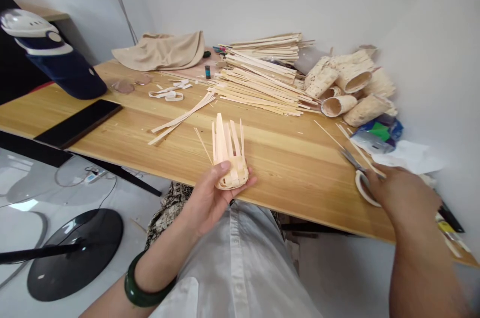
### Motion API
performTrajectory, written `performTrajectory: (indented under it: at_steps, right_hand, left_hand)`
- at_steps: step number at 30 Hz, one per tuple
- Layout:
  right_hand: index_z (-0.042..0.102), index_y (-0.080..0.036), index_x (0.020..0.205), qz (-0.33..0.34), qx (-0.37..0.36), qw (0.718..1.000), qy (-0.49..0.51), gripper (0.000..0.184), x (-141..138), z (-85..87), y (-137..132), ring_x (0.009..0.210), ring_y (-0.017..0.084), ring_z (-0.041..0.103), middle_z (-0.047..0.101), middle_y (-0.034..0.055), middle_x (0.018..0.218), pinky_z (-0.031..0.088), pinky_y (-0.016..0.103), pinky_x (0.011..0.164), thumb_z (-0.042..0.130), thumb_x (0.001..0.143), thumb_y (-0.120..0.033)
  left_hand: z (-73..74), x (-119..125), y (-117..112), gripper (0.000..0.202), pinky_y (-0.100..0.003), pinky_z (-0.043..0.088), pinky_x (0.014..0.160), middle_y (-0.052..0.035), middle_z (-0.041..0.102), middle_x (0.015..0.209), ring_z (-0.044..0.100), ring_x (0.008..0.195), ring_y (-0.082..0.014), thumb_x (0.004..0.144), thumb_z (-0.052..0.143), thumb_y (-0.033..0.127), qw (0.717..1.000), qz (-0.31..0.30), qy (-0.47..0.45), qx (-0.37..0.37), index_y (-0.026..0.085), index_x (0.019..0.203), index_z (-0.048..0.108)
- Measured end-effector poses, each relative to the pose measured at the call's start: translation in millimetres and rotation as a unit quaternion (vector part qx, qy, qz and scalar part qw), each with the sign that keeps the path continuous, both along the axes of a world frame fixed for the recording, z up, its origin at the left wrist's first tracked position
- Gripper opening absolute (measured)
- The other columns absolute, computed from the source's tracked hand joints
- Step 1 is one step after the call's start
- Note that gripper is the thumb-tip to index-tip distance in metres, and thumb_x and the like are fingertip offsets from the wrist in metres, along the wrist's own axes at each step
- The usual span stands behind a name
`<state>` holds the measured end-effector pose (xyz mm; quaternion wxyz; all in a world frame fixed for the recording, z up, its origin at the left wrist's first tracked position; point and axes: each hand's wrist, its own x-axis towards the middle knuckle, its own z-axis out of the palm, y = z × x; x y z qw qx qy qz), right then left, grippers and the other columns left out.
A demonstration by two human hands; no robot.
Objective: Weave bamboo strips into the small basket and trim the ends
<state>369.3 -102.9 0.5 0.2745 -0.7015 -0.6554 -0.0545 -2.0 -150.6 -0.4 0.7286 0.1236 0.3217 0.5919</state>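
Note:
My left hand point(210, 198) grips a small half-woven basket point(229, 160) of pale wooden strips, its loose uprights pointing up, just over the near edge of the wooden table point(285, 158). Out at the right my right hand point(403, 193) rests on the white handles of a pair of scissors point(362, 173) lying on the table, fingers curled over them. A long thin strip point(337, 140) lies beside the scissor blades. A dark green bangle point(144, 288) circles my left wrist.
A big heap of wooden strips point(258, 75) and several finished woven tubes point(350, 90) fill the far right. A beige cloth point(161, 50), white loops point(168, 93), a black phone point(78, 123) and a navy and white appliance point(52, 58) lie to the left. A fan base point(75, 253) stands on the floor.

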Motion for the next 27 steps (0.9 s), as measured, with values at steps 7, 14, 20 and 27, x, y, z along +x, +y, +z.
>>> performTrajectory:
  at_steps: [7, 14, 20, 27]
  right_hand:
    - [0.068, -0.029, 0.112, 0.367, 0.037, 0.898, 0.24, 0.019, -152, 8.3, -39, 0.124, 0.026, 0.066, 0.071, 0.0087, 0.128, 0.053, 0.046, 0.108, 0.07, 0.093, -0.028]
    - [0.066, -0.029, 0.109, 0.397, -0.012, 0.833, 0.385, 0.025, -217, -13.0, -48, 0.13, 0.027, 0.059, 0.062, 0.0086, 0.137, 0.049, 0.048, 0.112, 0.074, 0.086, -0.023]
    - [0.064, -0.03, 0.113, 0.391, -0.035, 0.805, 0.445, 0.03, -219, -15.4, -52, 0.136, 0.027, 0.054, 0.058, 0.0084, 0.138, 0.049, 0.046, 0.111, 0.072, 0.085, -0.02]
    - [0.064, -0.032, 0.112, 0.4, -0.017, 0.779, 0.482, 0.026, -227, -22.7, -56, 0.139, 0.025, 0.052, 0.056, 0.006, 0.14, 0.045, 0.047, 0.118, 0.068, 0.089, -0.02]
  left_hand:
    - [-0.5, 10, -2, 0.036, -0.034, 0.068, 0.076, -0.0107, 0.081, 0.095, 0.075, 0.086, -0.0232, 0.064, 0.09, 0.028, 1.0, -0.012, 0.014, -0.013, 0.009, 0.092, 0.08]
    - [-2.1, 11, -11, 0.035, -0.037, 0.066, 0.08, -0.0081, 0.079, 0.088, 0.075, 0.09, -0.0271, 0.07, 0.086, 0.036, 0.999, -0.036, 0.017, 0.024, 0.012, 0.093, 0.077]
    - [-5.8, 12, -18, 0.04, -0.038, 0.063, 0.088, -0.0087, 0.078, 0.099, 0.073, 0.103, -0.03, 0.068, 0.086, 0.032, 0.996, -0.059, 0.024, 0.061, 0.015, 0.103, 0.076]
    - [-8.0, 9, -20, 0.044, -0.026, 0.058, 0.078, -0.0037, 0.078, 0.095, 0.072, 0.089, -0.0188, 0.062, 0.094, 0.027, 0.996, -0.053, 0.037, 0.057, 0.018, 0.102, 0.079]
